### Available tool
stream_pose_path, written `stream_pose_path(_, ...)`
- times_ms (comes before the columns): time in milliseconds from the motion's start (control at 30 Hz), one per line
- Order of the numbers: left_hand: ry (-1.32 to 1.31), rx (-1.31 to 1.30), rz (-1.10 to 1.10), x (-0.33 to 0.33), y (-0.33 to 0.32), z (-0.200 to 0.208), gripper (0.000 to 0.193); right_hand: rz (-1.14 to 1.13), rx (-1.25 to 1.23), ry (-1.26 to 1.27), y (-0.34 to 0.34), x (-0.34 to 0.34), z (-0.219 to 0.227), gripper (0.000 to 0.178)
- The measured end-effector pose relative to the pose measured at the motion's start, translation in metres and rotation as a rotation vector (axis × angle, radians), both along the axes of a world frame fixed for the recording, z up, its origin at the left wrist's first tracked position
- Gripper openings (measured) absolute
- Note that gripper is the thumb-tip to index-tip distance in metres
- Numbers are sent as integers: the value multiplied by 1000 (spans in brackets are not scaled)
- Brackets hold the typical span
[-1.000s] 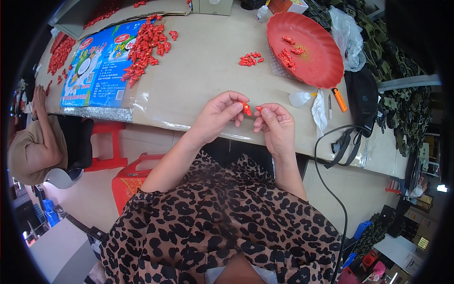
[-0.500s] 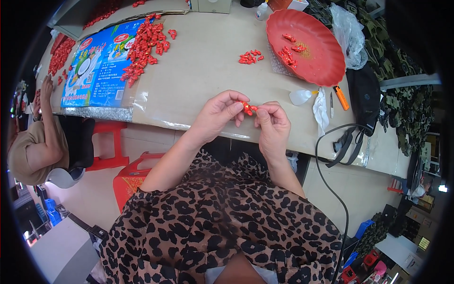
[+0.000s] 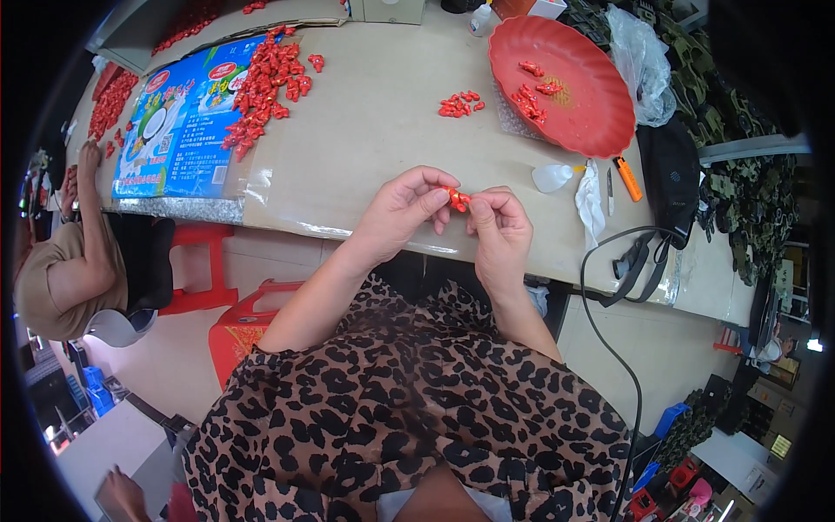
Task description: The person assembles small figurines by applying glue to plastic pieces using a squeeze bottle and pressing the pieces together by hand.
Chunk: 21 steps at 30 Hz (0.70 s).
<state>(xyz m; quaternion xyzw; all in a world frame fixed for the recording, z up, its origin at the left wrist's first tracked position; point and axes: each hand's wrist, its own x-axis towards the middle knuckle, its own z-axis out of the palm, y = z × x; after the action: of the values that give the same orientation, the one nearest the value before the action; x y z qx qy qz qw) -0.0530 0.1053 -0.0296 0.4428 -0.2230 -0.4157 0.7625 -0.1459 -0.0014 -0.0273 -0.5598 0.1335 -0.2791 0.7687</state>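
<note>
Between my two hands, just over the table's near edge, is a small shiny red figurine (image 3: 457,199) with gold marks. My left hand (image 3: 410,209) pinches its left side between thumb and forefinger. On its right side, the thumb and forefinger of my right hand (image 3: 502,228) are closed on it. Much of the piece hides behind the fingertips. A few similar red pieces (image 3: 460,104) lie on the table beyond my hands. Several more rest in a red scalloped dish (image 3: 574,78) at the far right.
On the left, a red heap (image 3: 270,83) covers part of a blue printed sheet (image 3: 170,130). A white squeeze bottle (image 3: 552,178), white tissue (image 3: 590,209), orange cutter (image 3: 628,180) and black bag (image 3: 670,183) lie right. A co-worker (image 3: 74,270) sits left; a black cable (image 3: 613,348) hangs right.
My right hand has shifted very slightly left and up against the red figurine. Another person's hand has appeared at the lower left. The co-worker's arm on the left has moved a little.
</note>
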Motion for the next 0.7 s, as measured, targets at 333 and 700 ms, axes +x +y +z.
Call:
stream_pose_path(333,-53,34,64,-3,0,0,14,-3,24,31,3,0,-1,7)
stream_pose_path(700,-83,50,87,-2,-2,-1,16,35,30,65,-1,1,-2,8)
